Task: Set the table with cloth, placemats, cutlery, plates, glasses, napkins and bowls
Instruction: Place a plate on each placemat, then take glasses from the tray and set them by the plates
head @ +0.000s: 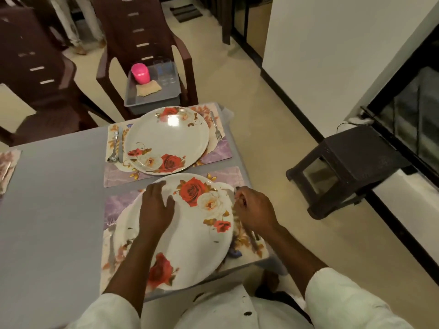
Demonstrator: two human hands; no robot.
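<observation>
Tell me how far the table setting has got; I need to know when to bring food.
Done: grey cloth, placemats, the far plate with its cutlery. In hand: left hand rests on the near plate; right hand is at cutlery beside it. Left: glasses and napkins, both in the tray on the chair. No bowls visible.

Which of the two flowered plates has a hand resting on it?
The nearer plate: the left hand lies flat on it. The farther plate, by the chair, is untouched.
</observation>
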